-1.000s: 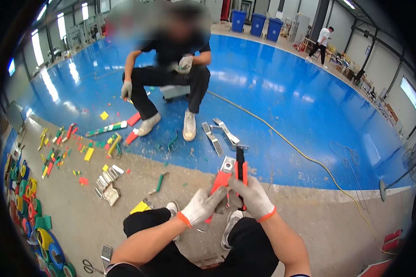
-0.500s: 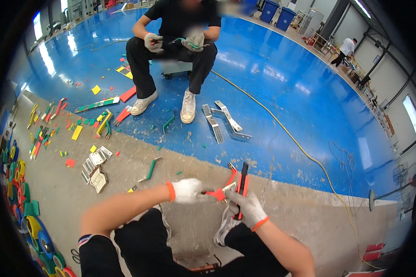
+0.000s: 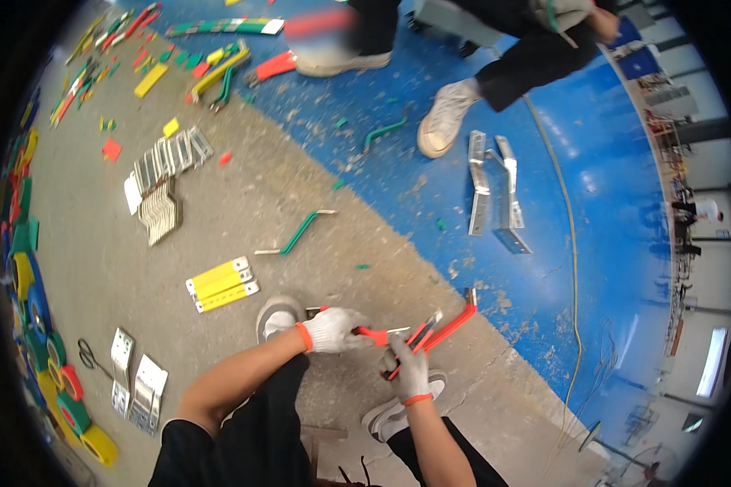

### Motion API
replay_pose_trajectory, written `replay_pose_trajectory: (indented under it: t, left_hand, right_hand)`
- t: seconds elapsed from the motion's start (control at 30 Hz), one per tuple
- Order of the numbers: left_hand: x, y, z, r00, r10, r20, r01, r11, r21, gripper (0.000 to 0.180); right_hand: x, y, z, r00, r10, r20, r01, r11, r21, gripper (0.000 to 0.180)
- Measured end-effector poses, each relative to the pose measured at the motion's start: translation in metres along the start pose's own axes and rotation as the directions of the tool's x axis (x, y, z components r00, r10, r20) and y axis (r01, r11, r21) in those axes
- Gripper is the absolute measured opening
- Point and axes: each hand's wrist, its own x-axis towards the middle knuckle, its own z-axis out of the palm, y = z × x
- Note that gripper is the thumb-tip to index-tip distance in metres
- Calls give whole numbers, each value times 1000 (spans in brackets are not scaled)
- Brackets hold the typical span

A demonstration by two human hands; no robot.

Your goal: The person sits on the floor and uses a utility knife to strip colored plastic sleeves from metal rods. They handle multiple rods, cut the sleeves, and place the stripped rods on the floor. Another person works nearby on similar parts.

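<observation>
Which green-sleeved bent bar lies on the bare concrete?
The green-sleeved bar above the yellow strips; the other green bar lies on blue floor by the shoe.

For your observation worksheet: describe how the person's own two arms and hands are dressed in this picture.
Both the left hand and the right hand wear white knitted work gloves with orange wrist cuffs. The forearms are bare below short black sleeves. No watch or markings show.

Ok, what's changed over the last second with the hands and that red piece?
The head tipped down, so the floor now fills the view and the seated co-worker shows only as legs at the top. Both hands dropped lower and closer in. The left hand and right hand still grip the red-sleeved metal bar and an orange-handled tool; the bar now lies slanted rather than upright. The yellow pieces and metal brackets stayed on the floor.
</observation>
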Motion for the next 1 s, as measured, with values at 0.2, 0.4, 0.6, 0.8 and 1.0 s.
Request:
replay_pose_trajectory:
  t: [0.2, 0.4, 0.6, 0.8, 1.0]
  left_hand:
    - [3, -3, -14, 985, -77, -154, 55, 988, -144, 40]
    - [5, -3, -25, 966, -155, -209, 97, 960, -263, 38]
    - [-17, -56, -52, 823, -469, -320, 64, 637, -768, 38]
    - [-24, -40, -41, 844, -455, -283, 166, 724, -669, 38]
    - [-19, -46, -23, 807, -524, -274, 171, 650, -740, 39]
  right_hand:
    - [27, -30, 19, 993, 72, 98, -70, 997, -26, 15]
    - [51, -24, 13, 991, 64, 118, -80, 987, 137, 14]
    - [50, -16, 10, 972, 108, 207, -153, 964, 216, 15]
    - [45, -15, 11, 989, 60, 136, -84, 980, 182, 15]
    - [4, -4, 47, 998, -34, 53, 37, 997, -61, 11]
